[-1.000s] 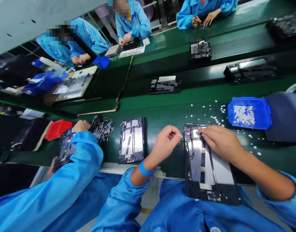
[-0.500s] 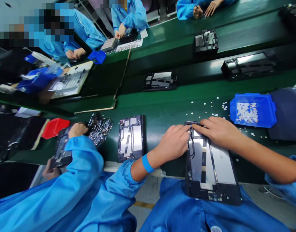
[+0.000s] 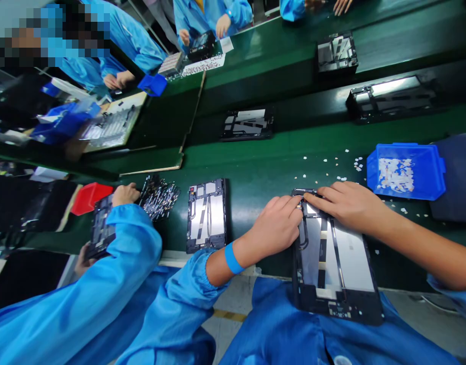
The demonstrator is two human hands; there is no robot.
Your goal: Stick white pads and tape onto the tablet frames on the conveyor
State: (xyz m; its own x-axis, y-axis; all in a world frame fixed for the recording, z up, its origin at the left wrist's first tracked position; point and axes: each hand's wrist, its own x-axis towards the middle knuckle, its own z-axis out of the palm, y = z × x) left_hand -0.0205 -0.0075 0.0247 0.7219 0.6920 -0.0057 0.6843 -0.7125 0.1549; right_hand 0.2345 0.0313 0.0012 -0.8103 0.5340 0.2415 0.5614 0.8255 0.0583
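An opened tablet (image 3: 350,258) with bare silver plates, black strips and a dark frame reaches from the bench edge over my lap. At its top edge, the fingertips of my left hand (image 3: 274,228) are closed together on the corner. My right hand (image 3: 347,210) comes in from the other side, index finger stretched to the same spot and the other fingers bent. The fingertips nearly meet; whatever small part lies under them is hidden. A second opened tablet (image 3: 207,215) lies on the green bench to the left of my left hand.
Small white pieces are scattered by a blue bin (image 3: 405,172) holding more. Left, a co-worker's hand (image 3: 124,194) is at another tablet (image 3: 103,228), near a pile of dark thin parts (image 3: 159,197) and a red bin (image 3: 91,197). More tablets (image 3: 248,123) lie farther back.
My hands stay at the tablet's top edge with hardly any movement. Across the bench, a co-worker's hands have moved apart around a dark device. The view has shifted slightly.
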